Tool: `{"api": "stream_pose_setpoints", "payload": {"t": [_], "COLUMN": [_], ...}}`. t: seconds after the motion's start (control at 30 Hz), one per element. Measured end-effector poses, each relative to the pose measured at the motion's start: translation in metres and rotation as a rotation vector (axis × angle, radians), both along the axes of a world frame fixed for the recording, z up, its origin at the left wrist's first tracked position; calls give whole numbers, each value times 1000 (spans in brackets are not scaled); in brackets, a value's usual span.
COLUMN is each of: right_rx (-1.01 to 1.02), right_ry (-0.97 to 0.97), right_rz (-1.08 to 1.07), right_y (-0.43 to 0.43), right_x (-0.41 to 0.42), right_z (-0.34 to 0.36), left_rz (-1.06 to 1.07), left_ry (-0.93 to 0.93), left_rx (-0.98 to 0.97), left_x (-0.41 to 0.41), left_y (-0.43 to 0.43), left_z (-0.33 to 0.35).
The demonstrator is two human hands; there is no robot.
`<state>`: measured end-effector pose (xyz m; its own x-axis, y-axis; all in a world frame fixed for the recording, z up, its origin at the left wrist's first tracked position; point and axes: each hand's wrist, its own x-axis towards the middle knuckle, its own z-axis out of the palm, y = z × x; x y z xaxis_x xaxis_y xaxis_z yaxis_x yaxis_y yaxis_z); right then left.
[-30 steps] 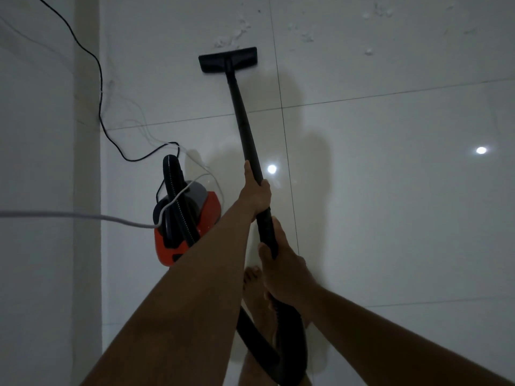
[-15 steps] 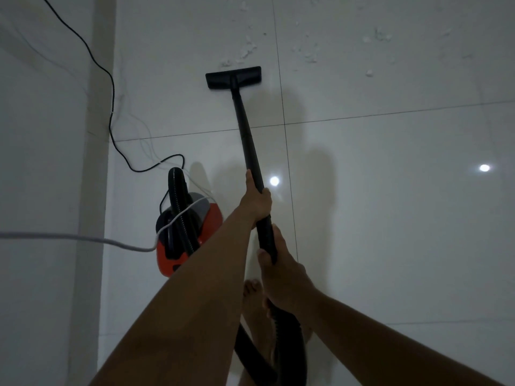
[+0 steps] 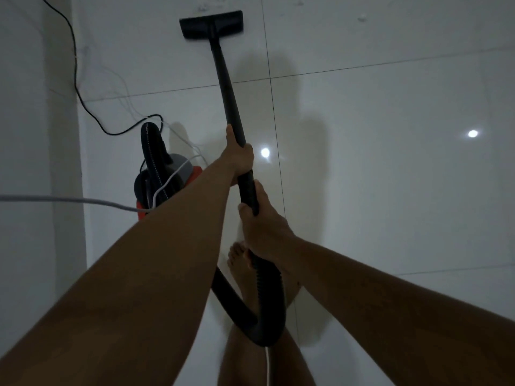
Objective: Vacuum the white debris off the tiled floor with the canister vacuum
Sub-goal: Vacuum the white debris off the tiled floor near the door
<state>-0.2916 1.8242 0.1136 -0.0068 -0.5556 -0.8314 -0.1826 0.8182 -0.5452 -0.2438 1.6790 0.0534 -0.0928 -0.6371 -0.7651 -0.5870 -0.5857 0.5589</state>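
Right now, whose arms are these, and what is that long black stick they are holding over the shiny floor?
The camera sits on a person's head and looks down, so the two arms are that person's own. The left hand grips the black wand higher up; the right hand grips it lower, where the ribbed hose begins. The wand ends in a flat nozzle on the tiled floor. The hose loops back to the red and grey canister vacuum on the left. Little white crumbs lie beyond the nozzle. A black cord and a white cable trail near the vacuum.
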Motion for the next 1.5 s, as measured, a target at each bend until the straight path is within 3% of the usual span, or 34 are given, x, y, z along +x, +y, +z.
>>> {"api": "stream_pose_setpoints", "payload": {"t": [0.6, 1.17, 1.5], "right_rx": [-68, -28, -39], "right_ry": [29, 52, 60], "right_rz": [-2, 33, 40], "right_y": [1, -112, -139], "right_x": [0, -4, 7], "right_z": [-11, -26, 5], "left_rz": [37, 44, 24], "left_ry": [51, 71, 67], "left_rx": [8, -1, 28], "left_x": [0, -6, 4], "left_y": [-5, -117, -146], "left_z": [4, -5, 18]}}
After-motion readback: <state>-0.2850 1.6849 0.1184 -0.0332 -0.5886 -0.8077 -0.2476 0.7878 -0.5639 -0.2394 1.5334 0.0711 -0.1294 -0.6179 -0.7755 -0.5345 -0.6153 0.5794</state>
